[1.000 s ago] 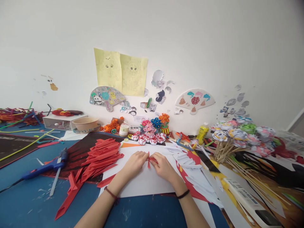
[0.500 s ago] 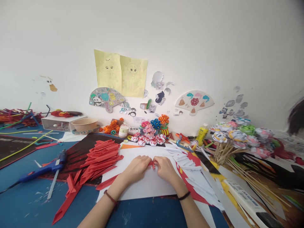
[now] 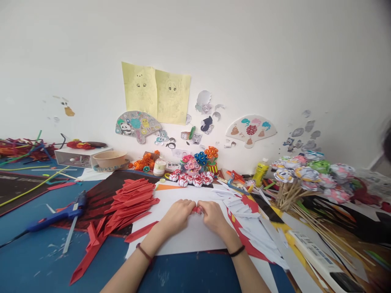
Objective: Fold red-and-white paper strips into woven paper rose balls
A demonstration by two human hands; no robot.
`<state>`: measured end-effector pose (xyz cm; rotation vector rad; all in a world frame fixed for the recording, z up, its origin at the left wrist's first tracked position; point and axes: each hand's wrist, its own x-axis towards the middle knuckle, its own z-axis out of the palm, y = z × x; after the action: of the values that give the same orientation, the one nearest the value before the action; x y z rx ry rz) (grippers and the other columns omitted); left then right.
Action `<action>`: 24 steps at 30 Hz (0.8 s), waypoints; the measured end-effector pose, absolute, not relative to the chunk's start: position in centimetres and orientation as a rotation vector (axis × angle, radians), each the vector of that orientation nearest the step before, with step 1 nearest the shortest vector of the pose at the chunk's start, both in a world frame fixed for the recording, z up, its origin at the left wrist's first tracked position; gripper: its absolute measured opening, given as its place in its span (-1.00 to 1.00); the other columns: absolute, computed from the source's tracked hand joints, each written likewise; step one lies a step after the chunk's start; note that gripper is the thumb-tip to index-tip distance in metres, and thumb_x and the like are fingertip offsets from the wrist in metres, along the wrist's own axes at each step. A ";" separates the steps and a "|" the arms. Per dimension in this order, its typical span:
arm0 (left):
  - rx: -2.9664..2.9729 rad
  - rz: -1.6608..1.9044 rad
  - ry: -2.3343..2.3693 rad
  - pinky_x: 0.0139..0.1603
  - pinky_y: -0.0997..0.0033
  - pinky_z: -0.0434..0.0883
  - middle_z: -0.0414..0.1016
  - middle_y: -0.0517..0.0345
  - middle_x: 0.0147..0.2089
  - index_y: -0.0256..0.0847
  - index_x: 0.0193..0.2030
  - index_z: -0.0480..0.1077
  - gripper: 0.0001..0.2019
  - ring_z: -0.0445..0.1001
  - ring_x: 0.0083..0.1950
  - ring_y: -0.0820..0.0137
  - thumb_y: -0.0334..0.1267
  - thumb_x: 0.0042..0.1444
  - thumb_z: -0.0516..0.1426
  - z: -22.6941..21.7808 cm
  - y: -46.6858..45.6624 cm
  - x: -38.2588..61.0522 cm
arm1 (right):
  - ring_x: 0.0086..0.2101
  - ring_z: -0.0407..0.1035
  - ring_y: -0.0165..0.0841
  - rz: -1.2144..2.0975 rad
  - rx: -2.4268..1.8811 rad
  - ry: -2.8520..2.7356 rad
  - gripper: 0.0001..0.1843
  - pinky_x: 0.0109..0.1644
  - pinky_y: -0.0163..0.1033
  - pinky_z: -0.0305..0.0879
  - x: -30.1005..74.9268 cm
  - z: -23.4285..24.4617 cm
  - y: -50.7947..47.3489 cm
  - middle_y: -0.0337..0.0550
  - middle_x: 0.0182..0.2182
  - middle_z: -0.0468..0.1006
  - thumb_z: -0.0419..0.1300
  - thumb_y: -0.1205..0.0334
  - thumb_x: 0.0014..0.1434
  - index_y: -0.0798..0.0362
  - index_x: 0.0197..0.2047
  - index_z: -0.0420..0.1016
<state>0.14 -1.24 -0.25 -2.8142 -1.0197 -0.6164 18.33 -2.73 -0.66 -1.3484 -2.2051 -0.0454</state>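
My left hand [image 3: 181, 214] and my right hand [image 3: 211, 215] meet over a white sheet of paper [image 3: 189, 243] on the blue table. Between their fingertips both pinch a small piece of red folded paper [image 3: 196, 210], mostly hidden by the fingers. To the left lies a heap of red folded paper strips [image 3: 131, 203], with one red strip [image 3: 141, 232] near my left wrist. White folded paper strips [image 3: 244, 213] are spread to the right of my right hand. Just beyond the hands sits a row of red and white paper flowers [image 3: 192, 179].
A blue glue gun [image 3: 61, 215] rests at the left. Paper flowers on sticks [image 3: 301, 173] stand at the right, near loose wooden sticks [image 3: 330, 234] and a white box-like item [image 3: 320, 258]. A yellow bottle [image 3: 260, 171] and a beige bowl [image 3: 110, 159] stand by the wall.
The red paper between my fingertips has turned and shows a different shape. Both hands stay in nearly the same place; the view has shifted slightly.
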 end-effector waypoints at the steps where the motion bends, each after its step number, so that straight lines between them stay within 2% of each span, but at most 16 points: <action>1: -2.817 -0.648 -1.022 -0.23 0.33 0.24 0.44 0.12 -0.27 -0.19 -0.21 0.28 -0.88 0.39 -0.27 0.30 -0.41 0.26 -0.06 -0.2 -1.2 0.1 | -0.49 0.27 -0.35 -0.075 -1.322 -2.210 -0.75 -0.43 -0.30 -0.04 18.3 -0.6 -2.7 -0.25 -0.55 0.42 0.02 0.57 0.06 0.03 -0.48 0.32; 4: -2.788 -0.697 -1.059 -0.22 0.32 0.24 0.45 0.11 -0.24 -0.20 -0.17 0.31 -0.85 0.39 -0.23 0.29 -0.27 0.32 -0.05 -0.1 -1.2 0.0 | -0.36 0.34 -0.31 -0.117 -1.224 -2.228 -0.77 -0.33 -0.29 0.12 18.3 -0.3 -2.7 -0.18 -0.44 0.48 0.03 0.52 0.18 0.04 -0.39 0.38; 7: -2.720 -0.732 -1.119 -0.19 0.30 0.23 0.46 0.11 -0.25 -0.21 -0.18 0.34 -0.86 0.38 -0.20 0.28 -0.27 0.30 -0.01 0.1 -1.0 -0.1 | -0.31 0.37 -0.28 -0.067 -1.158 -2.232 -0.83 -0.25 -0.26 0.23 18.4 -0.2 -2.7 -0.15 -0.38 0.50 0.06 0.45 0.26 0.04 -0.31 0.41; 10: -2.677 -0.778 -1.114 -0.15 0.29 0.23 0.47 0.10 -0.25 -0.20 -0.22 0.38 -0.84 0.37 -0.16 0.27 -0.25 0.30 0.01 0.2 -0.7 -0.2 | -0.26 0.39 -0.26 -0.028 -1.128 -2.215 -0.88 -0.20 -0.23 0.28 18.5 -0.3 -2.6 -0.13 -0.33 0.51 0.09 0.41 0.27 0.04 -0.23 0.43; 13: -2.649 -0.770 -1.075 -0.19 0.29 0.24 0.47 0.09 -0.30 -0.21 -0.27 0.41 -0.78 0.37 -0.20 0.28 -0.22 0.32 0.00 0.2 -0.4 -0.4 | -0.26 0.40 -0.26 -0.045 -1.108 -2.193 -0.86 -0.20 -0.22 0.29 18.5 -0.6 -2.5 -0.11 -0.32 0.53 0.10 0.42 0.26 0.04 -0.20 0.45; 20: -2.743 -0.845 -0.867 -0.30 0.37 0.27 0.41 0.10 -0.38 -0.23 -0.34 0.37 -0.69 0.33 -0.29 0.33 -0.26 0.36 -0.10 0.3 -1.1 0.0 | -0.44 0.30 -0.30 -0.173 -1.156 -2.050 -0.75 -0.32 -0.25 0.14 18.2 -1.2 -2.2 -0.18 -0.54 0.45 0.07 0.52 0.10 0.05 -0.50 0.41; 24: -2.815 -0.857 -0.784 -0.27 0.37 0.28 0.40 0.09 -0.37 -0.23 -0.35 0.38 -0.70 0.32 -0.28 0.34 -0.27 0.35 -0.09 0.5 -1.5 0.1 | -0.46 0.29 -0.32 -0.074 -1.121 -2.029 -0.75 -0.33 -0.26 0.11 18.2 -1.2 -2.2 -0.20 -0.57 0.44 0.06 0.55 0.02 0.05 -0.55 0.38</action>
<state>0.06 -1.46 0.48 -2.8145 -0.7843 -0.8568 18.18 -2.22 -1.21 -1.1214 -2.0288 -0.0742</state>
